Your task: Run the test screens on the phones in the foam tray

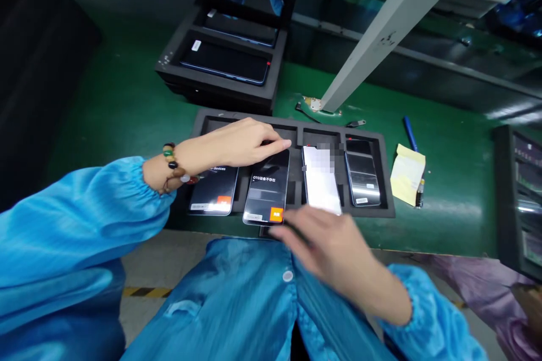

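A smartphone with a dark screen, white Chinese text and an orange button lies over the second compartment of a black foam tray, its lower end past the front rim. My left hand is closed at its upper end, thumb along the top, other fingers mostly hidden. My right hand is smeared by motion at the phone's lower right corner, fingertips near the orange button. A small dark piece shows just below the phone; whether my right hand touches it, I cannot tell.
The tray also bears a dark-screened phone, a white-lit phone and a dark phone. Stacked phone trays stand behind. A grey post, short cable, yellow paper, blue pen and another tray are around.
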Tool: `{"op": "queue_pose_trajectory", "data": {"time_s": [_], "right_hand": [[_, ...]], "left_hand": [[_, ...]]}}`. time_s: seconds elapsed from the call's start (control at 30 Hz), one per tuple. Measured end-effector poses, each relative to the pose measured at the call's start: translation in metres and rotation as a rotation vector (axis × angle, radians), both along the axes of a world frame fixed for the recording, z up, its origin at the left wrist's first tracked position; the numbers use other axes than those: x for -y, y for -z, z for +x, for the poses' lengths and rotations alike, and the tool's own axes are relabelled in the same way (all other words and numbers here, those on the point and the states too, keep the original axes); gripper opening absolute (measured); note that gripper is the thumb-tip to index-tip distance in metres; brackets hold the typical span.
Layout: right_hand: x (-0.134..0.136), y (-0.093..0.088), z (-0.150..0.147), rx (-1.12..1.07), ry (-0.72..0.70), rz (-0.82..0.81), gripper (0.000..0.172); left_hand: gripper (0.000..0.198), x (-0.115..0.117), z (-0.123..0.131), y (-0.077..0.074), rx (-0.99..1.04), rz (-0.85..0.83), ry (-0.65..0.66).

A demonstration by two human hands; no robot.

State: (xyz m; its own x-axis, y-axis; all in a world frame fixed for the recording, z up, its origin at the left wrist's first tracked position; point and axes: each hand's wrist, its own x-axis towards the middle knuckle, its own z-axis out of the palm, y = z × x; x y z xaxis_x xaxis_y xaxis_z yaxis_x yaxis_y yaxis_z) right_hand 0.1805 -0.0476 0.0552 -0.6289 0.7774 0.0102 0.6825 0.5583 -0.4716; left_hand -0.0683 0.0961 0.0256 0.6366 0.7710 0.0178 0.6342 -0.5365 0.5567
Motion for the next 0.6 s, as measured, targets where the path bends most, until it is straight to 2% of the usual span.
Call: {"op": "queue_pose_trajectory", "data": {"time_s": [0.07, 0.1, 0.2, 0.27, 0.37, 0.43, 0.5, 0.6], "right_hand": [[-0.062, -0.009, 0.003, 0.081, 0.101, 0.113, 0.047], [-0.096, -0.008, 0.002, 0.16, 0.168, 0.173, 0.045], [-0.188, 0.012, -0.006, 0.403, 0.281, 0.187, 0.027], [-0.224, 0.03, -0.014, 0.486, 0.291, 0.154, 0.026], [-0.238, 0.044, -0.019, 0.506, 0.27, 0.139, 0.026], [-0.233, 0.039, -0.011, 0.498, 0.272, 0.144, 0.032], [-0.223, 0.021, 0.007, 0.446, 0.303, 0.166, 0.037], [-0.196, -0.02, 0.053, 0.297, 0.376, 0.288, 0.043]], "left_hand": [[0.056, 0.002, -0.012, -0.007, -0.001, 0.056, -0.02], [0.057, 0.003, -0.019, -0.009, -0.012, 0.092, -0.053], [0.058, 0.007, -0.049, -0.01, -0.081, 0.185, -0.215], [0.06, 0.012, -0.071, -0.006, -0.164, 0.207, -0.295], [0.059, 0.022, -0.097, 0.006, -0.237, 0.196, -0.359], [0.057, 0.029, -0.107, 0.015, -0.227, 0.189, -0.375], [0.056, 0.032, -0.11, 0.024, -0.201, 0.19, -0.382], [0.056, 0.031, -0.108, 0.033, -0.165, 0.197, -0.366]]}}
